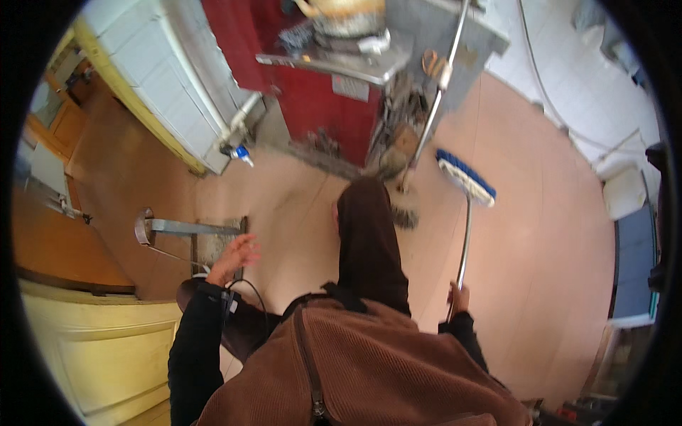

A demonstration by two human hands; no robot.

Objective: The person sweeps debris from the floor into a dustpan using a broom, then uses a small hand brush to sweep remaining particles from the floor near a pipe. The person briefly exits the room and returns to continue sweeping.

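In my right hand point(460, 299) is the metal pole point(467, 245) of a mop. Its oblong head point(466, 178), blue on one side and whitish on the other, points away from me over the floor. My left hand point(234, 256) is blurred and held out with nothing in it, fingers extended. Under and beyond that hand is a grey metal object point(194, 228) with a round end; its exact kind is unclear. A dark cable loops by my left wrist.
Ahead stands a red stove point(330, 112) with a kettle point(349, 16) on its metal top. A second metal pole point(429, 120) leans there, beside firewood point(405, 139). A blue-handled valve point(242, 154) juts from the wall pipe. A yellow door panel point(106, 351) is at left.
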